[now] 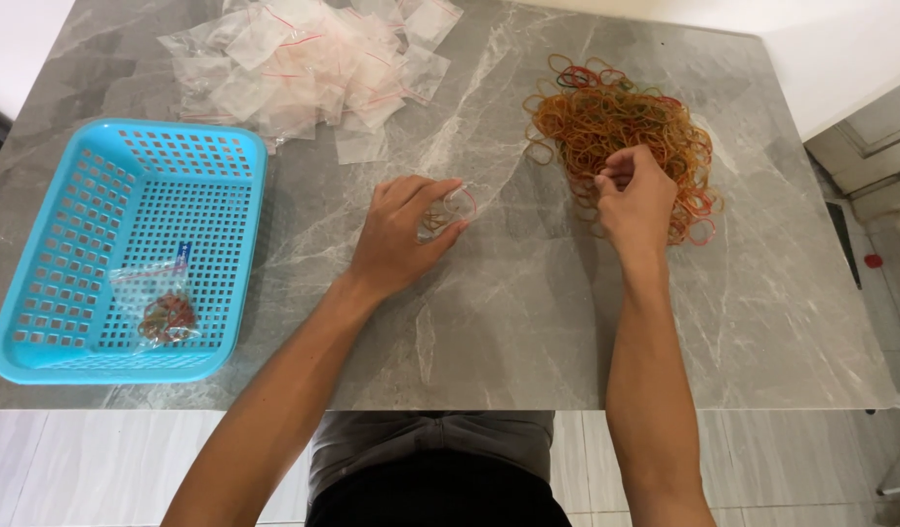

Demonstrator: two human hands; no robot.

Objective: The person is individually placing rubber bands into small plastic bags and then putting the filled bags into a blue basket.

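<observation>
on a grey marbled table [528, 322], seen from above, a large loose heap of rubber bands [655, 122] lies toward the far right, mostly orange and tan with some red and a few dark ones. the right hand [635, 200] rests at the near edge of this heap, fingers curled in and fingertips pressed together, pinching at bands in the pile; exactly how many it grips cannot be told. just left of it, near the middle of the table, the left hand [401, 239] lies with fingers bent and partly closed around a small clear plastic bag [455, 207] with a red strip along its mouth, holding it against the tabletop. a few bands show inside the bag, under the fingers. the two hands are near each other but apart.

farther out, at the far left-centre of the table, a scattered pile of empty clear bags [313, 63] of the same kind lies flat, overlapping each other, well apart from both hands. at the left edge sits a light blue plastic basket [40, 283] with a perforated floor and walls. inside it, toward the near side, lies one filled bag [167, 307] holding a small bundle of reddish and tan bands. both bare forearms reach in from the bottom of the view, above a grey shirt and pale floor tiles.
</observation>
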